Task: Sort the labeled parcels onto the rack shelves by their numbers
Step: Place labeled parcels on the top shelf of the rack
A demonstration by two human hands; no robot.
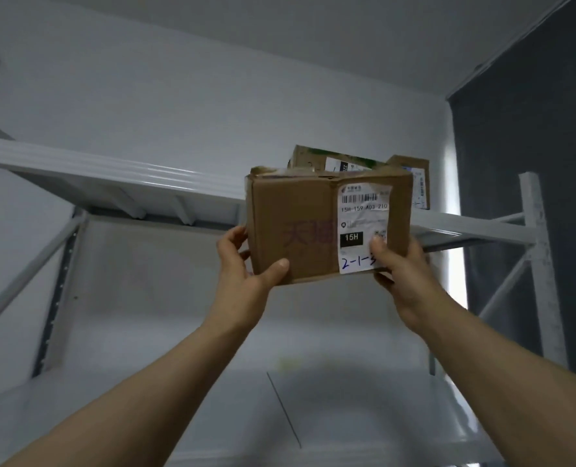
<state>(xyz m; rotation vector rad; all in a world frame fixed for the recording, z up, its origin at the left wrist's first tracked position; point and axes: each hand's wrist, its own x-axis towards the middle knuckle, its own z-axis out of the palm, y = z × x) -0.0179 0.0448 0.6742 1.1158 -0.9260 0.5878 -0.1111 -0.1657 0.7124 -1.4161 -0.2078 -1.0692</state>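
White metal rack shelf (111, 170) waits; just before it, left hand (246, 266) and right hand (404, 274) clasp brown cardboard parcel (296, 217) by lower corners: stiff, seemingly light.

Label (364, 214) number ending under right hand (404, 278), rear parcels (313, 158) half-hidden

We hold brown box (300, 227) upright, white label "2-1-" facing us, at top shelf (111, 168) edge; 2nd box (308, 160), 3rd box (404, 162) on shelf at its 1 o'clock.
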